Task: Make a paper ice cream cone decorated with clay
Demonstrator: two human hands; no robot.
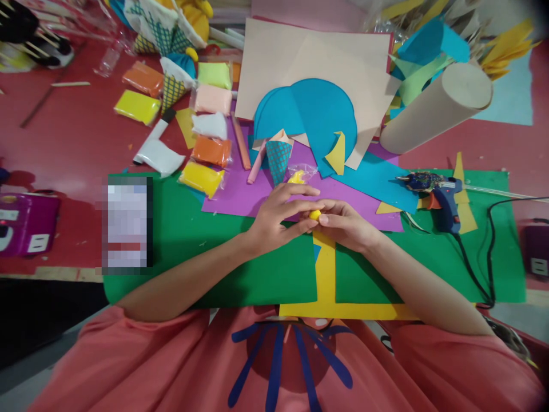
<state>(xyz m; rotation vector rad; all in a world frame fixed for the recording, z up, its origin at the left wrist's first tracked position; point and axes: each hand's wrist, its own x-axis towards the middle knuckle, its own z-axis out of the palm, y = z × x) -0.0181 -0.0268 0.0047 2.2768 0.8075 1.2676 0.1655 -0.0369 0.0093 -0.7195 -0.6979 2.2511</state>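
Between the fingertips of both hands sits a small lump of yellow modelling clay. My right hand pinches it with thumb and fingers. My left hand reaches over from the other side, its thumb and fingertips closed in around the same lump. Just beyond the hands lies more yellow clay in an opened clear wrapper. Beside that wrapper is a small blue checked paper cone, its point toward me. Under the hands are a purple sheet and green sheets.
Packets of coloured clay lie at the left, near a blurred-out phone. A blue glue gun with its cord rests at the right. Blue paper discs and a paper roll are farther back.
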